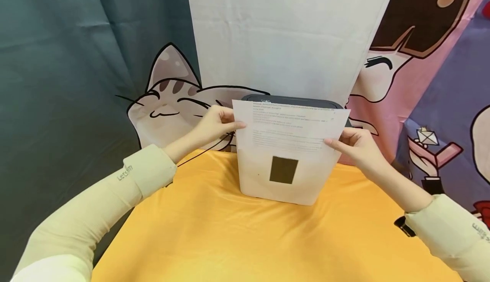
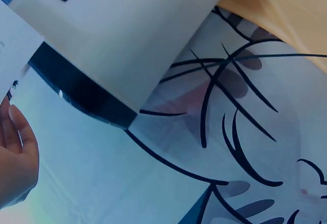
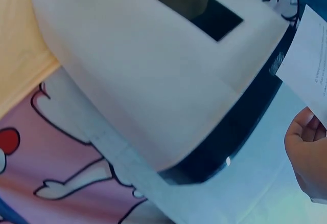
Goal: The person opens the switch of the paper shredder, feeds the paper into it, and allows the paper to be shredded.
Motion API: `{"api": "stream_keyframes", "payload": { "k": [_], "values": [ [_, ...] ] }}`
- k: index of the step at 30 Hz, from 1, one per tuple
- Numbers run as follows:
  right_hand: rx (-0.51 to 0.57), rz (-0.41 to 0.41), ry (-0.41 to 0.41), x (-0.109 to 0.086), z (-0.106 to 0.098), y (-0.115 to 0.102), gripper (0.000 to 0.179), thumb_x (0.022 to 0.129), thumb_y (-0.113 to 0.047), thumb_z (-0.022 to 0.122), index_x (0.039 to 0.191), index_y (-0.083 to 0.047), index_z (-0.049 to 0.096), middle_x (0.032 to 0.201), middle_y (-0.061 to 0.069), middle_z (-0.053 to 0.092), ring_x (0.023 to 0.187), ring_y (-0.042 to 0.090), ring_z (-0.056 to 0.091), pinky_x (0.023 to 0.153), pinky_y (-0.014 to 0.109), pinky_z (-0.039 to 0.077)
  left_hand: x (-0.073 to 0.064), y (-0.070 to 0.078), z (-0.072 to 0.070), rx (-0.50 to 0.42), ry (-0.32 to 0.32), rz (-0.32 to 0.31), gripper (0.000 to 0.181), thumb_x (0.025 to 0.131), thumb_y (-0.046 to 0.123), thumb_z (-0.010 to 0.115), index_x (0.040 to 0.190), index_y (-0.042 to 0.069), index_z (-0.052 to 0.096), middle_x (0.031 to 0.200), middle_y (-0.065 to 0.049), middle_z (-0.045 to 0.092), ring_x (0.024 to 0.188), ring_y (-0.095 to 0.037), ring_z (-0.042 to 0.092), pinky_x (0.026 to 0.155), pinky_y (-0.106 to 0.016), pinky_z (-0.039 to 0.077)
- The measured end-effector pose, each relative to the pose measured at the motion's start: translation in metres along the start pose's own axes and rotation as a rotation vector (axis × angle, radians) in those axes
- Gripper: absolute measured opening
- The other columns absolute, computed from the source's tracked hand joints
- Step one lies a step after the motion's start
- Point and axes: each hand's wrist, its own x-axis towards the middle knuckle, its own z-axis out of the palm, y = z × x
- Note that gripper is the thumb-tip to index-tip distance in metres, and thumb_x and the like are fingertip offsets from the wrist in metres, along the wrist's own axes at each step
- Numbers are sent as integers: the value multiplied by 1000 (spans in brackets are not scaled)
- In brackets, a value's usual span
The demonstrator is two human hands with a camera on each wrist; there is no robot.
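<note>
A printed sheet of paper [image 1: 283, 124] is stretched between both hands, in front of the dark top of a white paper shredder [image 1: 268, 192]. The left hand [image 1: 215, 125] pinches the sheet's left edge near its upper corner, thumb in front. On the opposite edge, somewhat lower, the right hand [image 1: 357, 146] pinches it too. A dark rectangular window [image 1: 283, 170] shows on the shredder's white front. In the left wrist view, the dark head [image 2: 82, 88] of the shredder lies beside the paper's corner. The right wrist view has the sheet [image 3: 306, 60] overlapping the dark head's edge.
The shredder stands on a yellow cloth [image 1: 229, 239] that covers the table. A thin black cord [image 1: 203, 151] runs off to the left of it. Close behind hangs a cloth backdrop [image 1: 283, 35] with a cartoon cat [image 1: 168, 103] and other printed figures.
</note>
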Motion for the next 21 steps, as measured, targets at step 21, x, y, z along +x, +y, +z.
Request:
{"api": "stream_keyframes", "payload": {
  "k": [21],
  "values": [
    [-322, -90, 279, 52, -16, 3, 24, 89, -7, 63, 109, 7, 66, 77, -35, 58, 67, -12, 58, 63, 6, 44, 57, 6, -3, 7, 157, 90, 20, 88, 13, 67, 74, -1, 64, 50, 2, 49, 40, -11, 34, 46, -23, 29]
  ]
}}
